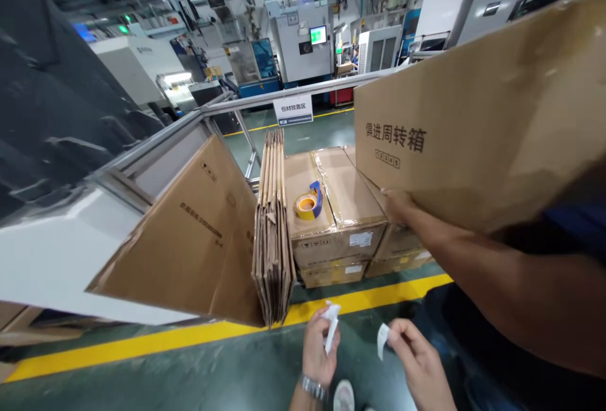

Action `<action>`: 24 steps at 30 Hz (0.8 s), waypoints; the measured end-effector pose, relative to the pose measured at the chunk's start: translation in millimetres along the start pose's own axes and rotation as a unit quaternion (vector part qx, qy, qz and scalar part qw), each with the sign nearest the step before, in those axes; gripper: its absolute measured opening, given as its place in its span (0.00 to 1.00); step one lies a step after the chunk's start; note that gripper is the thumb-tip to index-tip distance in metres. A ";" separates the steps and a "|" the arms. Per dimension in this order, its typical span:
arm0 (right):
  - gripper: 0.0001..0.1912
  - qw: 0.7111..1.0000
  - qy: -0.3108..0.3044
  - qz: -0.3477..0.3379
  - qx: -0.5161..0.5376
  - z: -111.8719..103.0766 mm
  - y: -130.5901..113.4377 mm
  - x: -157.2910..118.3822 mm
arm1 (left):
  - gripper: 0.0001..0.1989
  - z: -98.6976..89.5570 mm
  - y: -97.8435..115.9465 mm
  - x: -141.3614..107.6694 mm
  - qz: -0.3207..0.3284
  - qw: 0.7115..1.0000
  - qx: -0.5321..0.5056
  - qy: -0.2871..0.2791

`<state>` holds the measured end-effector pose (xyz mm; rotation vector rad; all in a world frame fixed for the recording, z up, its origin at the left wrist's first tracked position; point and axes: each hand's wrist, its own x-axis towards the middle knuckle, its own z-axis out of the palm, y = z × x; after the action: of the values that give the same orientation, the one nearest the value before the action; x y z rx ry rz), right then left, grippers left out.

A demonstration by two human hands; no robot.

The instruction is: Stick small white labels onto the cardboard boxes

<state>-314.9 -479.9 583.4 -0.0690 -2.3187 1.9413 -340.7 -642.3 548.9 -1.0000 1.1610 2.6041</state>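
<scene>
My left hand [318, 353], with a metal watch on its wrist, is closed around a crumpled piece of white paper [332, 326]. A little to the right, my right hand [419, 360] pinches a small curled white paper strip [382, 340] between thumb and fingers. Both hands are low in view above the green floor, apart from each other. Beyond them, taped cardboard boxes [343, 240] stand stacked, and a tape dispenser [308, 202] with a blue and yellow body lies on top.
Flattened cartons [273, 259] stand upright left of the boxes, beside a leaning cardboard sheet [189, 228]. At right, another person's arm [454, 247] holds a large carton [454, 120]. A metal rail [326, 86] carries a sign [293, 110]. A yellow line [189, 338] crosses the floor.
</scene>
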 end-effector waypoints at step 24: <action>0.19 0.974 0.181 0.136 -0.016 90.4 419.0 117.3 | 0.13 -60.6 -203.8 322.1 0.200 0.804 0.526 -0.193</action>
<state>-458.7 -480.9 162.9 -0.7149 -2.1835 1.8118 -485.8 -590.8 195.1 0.0248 2.3773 1.6490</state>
